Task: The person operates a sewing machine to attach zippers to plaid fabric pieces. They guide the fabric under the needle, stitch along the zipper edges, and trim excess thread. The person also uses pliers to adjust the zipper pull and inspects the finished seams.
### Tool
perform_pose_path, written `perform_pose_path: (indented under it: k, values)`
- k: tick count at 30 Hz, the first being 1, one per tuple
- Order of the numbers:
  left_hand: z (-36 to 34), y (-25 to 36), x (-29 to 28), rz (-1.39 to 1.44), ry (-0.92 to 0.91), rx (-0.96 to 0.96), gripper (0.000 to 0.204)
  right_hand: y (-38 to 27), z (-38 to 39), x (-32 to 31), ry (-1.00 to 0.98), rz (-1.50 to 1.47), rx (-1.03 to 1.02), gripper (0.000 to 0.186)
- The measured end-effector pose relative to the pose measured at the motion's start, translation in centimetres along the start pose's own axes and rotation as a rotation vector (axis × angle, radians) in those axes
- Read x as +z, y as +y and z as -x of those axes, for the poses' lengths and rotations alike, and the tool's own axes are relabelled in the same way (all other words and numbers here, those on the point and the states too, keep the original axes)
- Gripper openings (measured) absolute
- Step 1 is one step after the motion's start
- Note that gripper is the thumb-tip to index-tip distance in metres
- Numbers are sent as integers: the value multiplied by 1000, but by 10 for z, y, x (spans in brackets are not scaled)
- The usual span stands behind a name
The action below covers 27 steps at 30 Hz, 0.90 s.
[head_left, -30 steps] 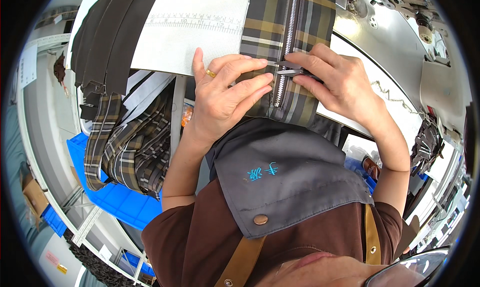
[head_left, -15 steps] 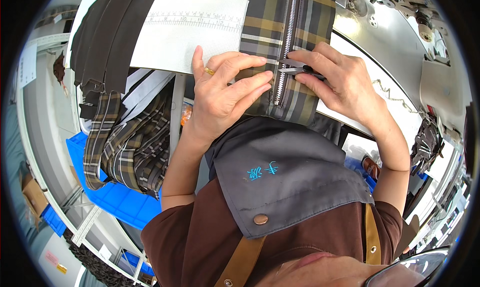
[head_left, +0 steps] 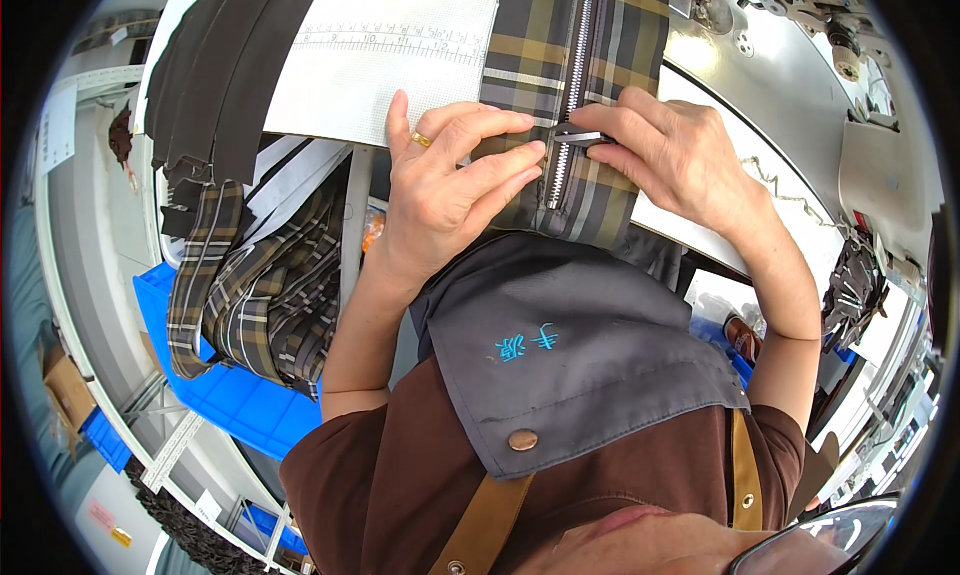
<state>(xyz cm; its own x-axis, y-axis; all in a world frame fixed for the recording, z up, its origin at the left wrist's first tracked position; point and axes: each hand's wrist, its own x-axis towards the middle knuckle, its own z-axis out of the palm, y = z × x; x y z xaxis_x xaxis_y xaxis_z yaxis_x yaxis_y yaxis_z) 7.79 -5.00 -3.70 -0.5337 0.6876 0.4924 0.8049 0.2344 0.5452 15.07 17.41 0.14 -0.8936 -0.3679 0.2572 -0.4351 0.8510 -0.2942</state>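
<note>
A plaid fabric piece with a long metal zipper down it lies on the work surface in front of me. My right hand grips small dark-handled metal snips, their blades over the zipper's lower part. My left hand, with a gold ring, has its fingers apart, fingertips resting on the fabric just left of the snips.
A white ruled board bears black strips. Plaid pieces hang over a blue bin at left. A sewing machine is at upper right, with a dark bundle farther down the right side.
The blades of the snips, spread apart earlier, are closer together now and have shifted slightly. My left hand and the fabric have barely moved.
</note>
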Motion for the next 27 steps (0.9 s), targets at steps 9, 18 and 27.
perform_pose_path:
  k: [9,18,27]
  values:
    - [1,-1,-1,39,-16,-36,22,2,1,0,19,26,-57,30]
    - [6,0,-2,42,-9,-16,17,3,5,0,39,-19,-31,30]
    - [6,2,-2,56,-11,-44,16,-9,3,-3,-28,-130,28,31]
